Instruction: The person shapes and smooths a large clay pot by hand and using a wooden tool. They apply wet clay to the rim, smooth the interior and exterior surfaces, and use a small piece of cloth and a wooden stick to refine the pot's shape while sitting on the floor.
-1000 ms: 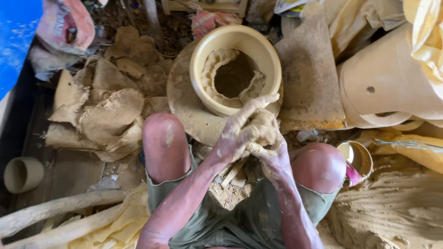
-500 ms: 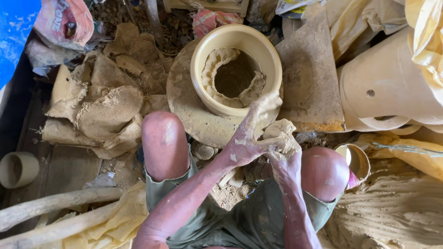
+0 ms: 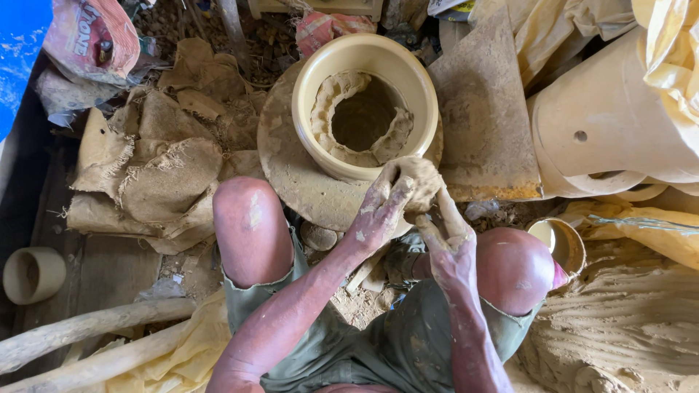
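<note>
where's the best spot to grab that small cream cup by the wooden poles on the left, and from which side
Probably best from above, with fingers spanning the rim of the small cream cup. It seems to lie tilted, its open mouth showing toward the camera, and nothing covers it. The wooden poles lie just below it, so coming in low from that side looks awkward.

- We see bright, even daylight, with soft shadows pooling under our knees.
- Mild glare lifts off the yellow plastic sheet (image 3: 673, 51) at upper right.
- Focus holds sharp throughout; edges bend slightly outward.
</note>
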